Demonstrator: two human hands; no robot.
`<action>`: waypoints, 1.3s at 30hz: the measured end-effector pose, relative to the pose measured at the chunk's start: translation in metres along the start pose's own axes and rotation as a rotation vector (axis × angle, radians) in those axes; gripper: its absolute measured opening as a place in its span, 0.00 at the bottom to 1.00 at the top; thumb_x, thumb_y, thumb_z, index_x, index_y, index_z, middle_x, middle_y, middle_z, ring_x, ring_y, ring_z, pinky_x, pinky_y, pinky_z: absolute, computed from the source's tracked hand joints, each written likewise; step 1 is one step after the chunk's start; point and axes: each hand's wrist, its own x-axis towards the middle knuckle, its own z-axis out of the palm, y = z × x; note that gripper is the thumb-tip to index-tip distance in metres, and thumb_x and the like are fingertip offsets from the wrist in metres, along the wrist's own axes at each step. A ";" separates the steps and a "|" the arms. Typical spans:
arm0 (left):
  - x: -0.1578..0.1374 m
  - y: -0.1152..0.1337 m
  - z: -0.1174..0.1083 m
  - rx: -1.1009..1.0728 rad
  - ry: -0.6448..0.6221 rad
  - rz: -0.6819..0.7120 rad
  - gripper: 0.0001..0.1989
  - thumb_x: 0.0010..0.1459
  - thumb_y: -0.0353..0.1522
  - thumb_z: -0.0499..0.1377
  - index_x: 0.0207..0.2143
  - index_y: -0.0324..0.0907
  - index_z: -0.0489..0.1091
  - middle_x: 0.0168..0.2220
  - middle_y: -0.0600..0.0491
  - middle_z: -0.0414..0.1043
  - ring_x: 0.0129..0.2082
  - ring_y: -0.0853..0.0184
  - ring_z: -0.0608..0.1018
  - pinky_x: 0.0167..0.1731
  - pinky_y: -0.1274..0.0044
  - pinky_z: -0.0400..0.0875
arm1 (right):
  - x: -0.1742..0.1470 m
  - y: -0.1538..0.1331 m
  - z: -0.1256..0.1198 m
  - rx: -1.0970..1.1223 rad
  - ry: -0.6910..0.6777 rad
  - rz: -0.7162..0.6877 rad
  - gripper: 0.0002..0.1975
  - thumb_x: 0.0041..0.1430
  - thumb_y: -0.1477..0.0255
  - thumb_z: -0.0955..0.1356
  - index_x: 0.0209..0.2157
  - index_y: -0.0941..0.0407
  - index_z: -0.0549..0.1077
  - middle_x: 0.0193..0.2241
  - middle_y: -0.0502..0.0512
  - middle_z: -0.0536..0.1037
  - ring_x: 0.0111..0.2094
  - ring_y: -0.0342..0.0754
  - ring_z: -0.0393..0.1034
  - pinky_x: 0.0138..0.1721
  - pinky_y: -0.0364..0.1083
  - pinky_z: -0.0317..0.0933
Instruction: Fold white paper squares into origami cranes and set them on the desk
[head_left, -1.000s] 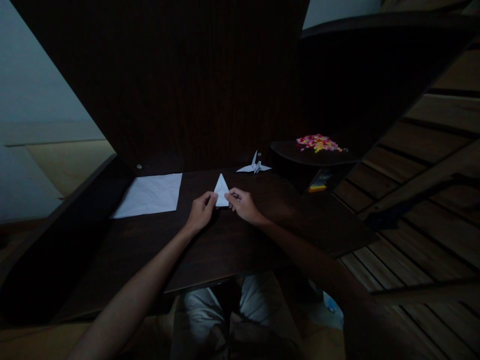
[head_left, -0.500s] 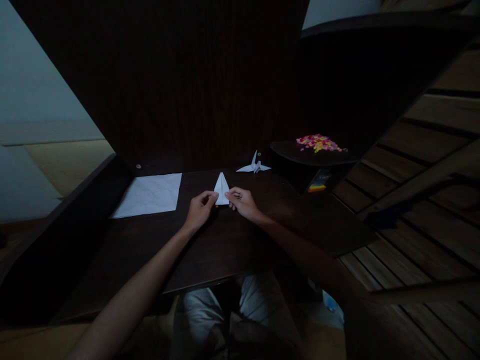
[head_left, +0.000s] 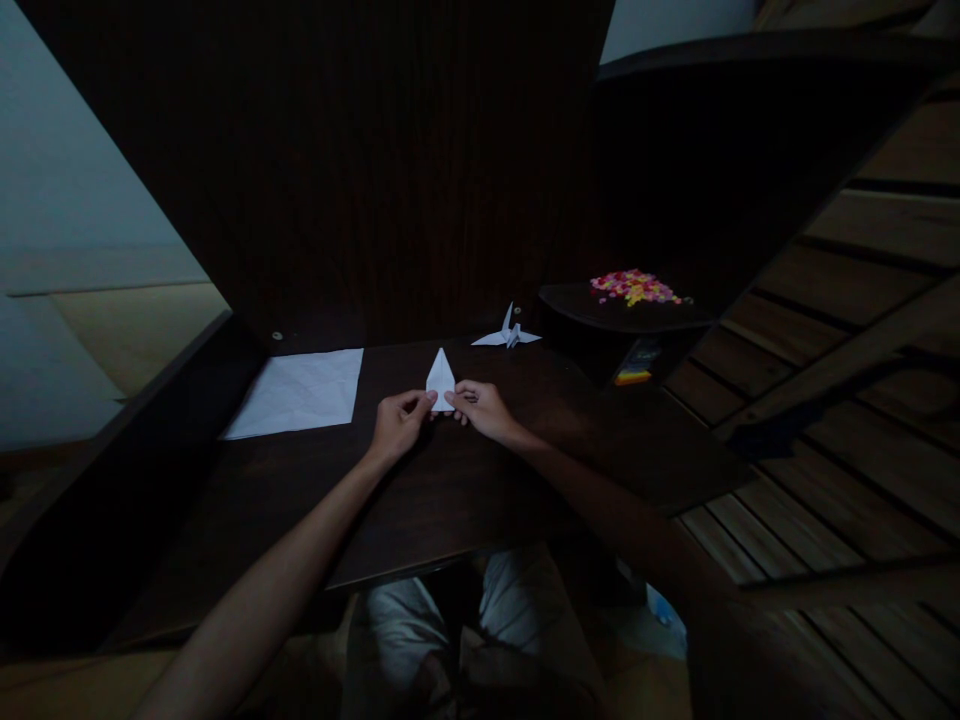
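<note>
Between my two hands is a small piece of folded white paper [head_left: 441, 375], its narrow tip pointing away from me. My left hand [head_left: 399, 418] pinches its lower left edge, thumb on top. On the lower right, my right hand [head_left: 484, 408] is closed on the same paper, its thumb pressed near the bottom and other fingers partly hidden beneath. Beyond the hands, toward the back panel, stands a finished-looking white paper crane [head_left: 508, 335] with spread wings. To the left lies a flat white sheet of paper [head_left: 304, 390] with faint creases.
A dark wooden desk [head_left: 442, 500] carries all this, with a raised side board at left. At right, a small corner shelf [head_left: 570, 300] bears a heap of pink, red and yellow bits [head_left: 637, 287]. Under it sits a small box [head_left: 636, 365] with a yellow-orange stripe.
The folded paper now shows a plainer face with a single, wider tip, where a split ran down its middle before. My right thumb has shifted slightly left and down.
</note>
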 end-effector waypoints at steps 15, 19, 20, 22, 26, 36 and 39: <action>0.002 0.001 0.002 -0.064 0.059 -0.002 0.17 0.51 0.43 0.60 0.27 0.38 0.76 0.24 0.53 0.75 0.27 0.66 0.74 0.31 0.77 0.67 | -0.001 -0.007 -0.002 0.024 0.023 -0.059 0.17 0.51 0.57 0.67 0.24 0.57 0.68 0.15 0.47 0.68 0.16 0.39 0.61 0.18 0.39 0.55; 0.001 -0.001 0.001 -0.004 0.085 0.020 0.17 0.50 0.44 0.61 0.29 0.38 0.77 0.26 0.52 0.76 0.28 0.65 0.75 0.31 0.76 0.67 | -0.004 -0.005 -0.002 -0.056 0.023 -0.099 0.16 0.54 0.58 0.65 0.25 0.57 0.68 0.16 0.46 0.67 0.17 0.39 0.62 0.19 0.39 0.56; 0.001 -0.001 0.001 0.001 0.082 0.023 0.17 0.50 0.44 0.60 0.28 0.37 0.77 0.27 0.51 0.76 0.28 0.65 0.75 0.31 0.76 0.68 | -0.004 -0.004 -0.002 -0.069 0.019 -0.105 0.16 0.55 0.59 0.65 0.25 0.57 0.68 0.16 0.46 0.68 0.17 0.39 0.62 0.20 0.39 0.56; 0.000 0.000 0.000 0.001 0.075 0.023 0.17 0.51 0.43 0.60 0.28 0.37 0.77 0.27 0.51 0.77 0.29 0.64 0.75 0.31 0.76 0.68 | -0.005 -0.003 -0.001 -0.086 0.015 -0.111 0.15 0.56 0.59 0.64 0.25 0.57 0.68 0.17 0.46 0.68 0.18 0.39 0.63 0.20 0.39 0.56; 0.000 0.003 0.001 -0.012 0.072 0.010 0.17 0.53 0.41 0.58 0.27 0.36 0.77 0.27 0.51 0.76 0.29 0.64 0.75 0.29 0.77 0.67 | -0.005 -0.002 0.000 -0.088 0.014 -0.119 0.15 0.56 0.60 0.64 0.25 0.57 0.68 0.17 0.46 0.68 0.18 0.39 0.63 0.20 0.39 0.56; -0.002 0.004 0.004 -0.017 0.092 -0.005 0.17 0.55 0.41 0.56 0.29 0.36 0.76 0.27 0.52 0.75 0.28 0.66 0.73 0.27 0.78 0.65 | -0.006 -0.004 0.001 -0.070 0.017 -0.112 0.15 0.56 0.59 0.64 0.26 0.57 0.68 0.16 0.46 0.68 0.18 0.39 0.63 0.21 0.39 0.57; 0.001 0.004 0.003 -0.067 0.084 -0.012 0.16 0.53 0.41 0.58 0.27 0.37 0.75 0.25 0.53 0.74 0.27 0.67 0.73 0.28 0.78 0.65 | -0.005 -0.004 0.001 -0.035 0.022 -0.089 0.16 0.54 0.58 0.65 0.25 0.57 0.67 0.16 0.46 0.68 0.17 0.39 0.62 0.19 0.39 0.56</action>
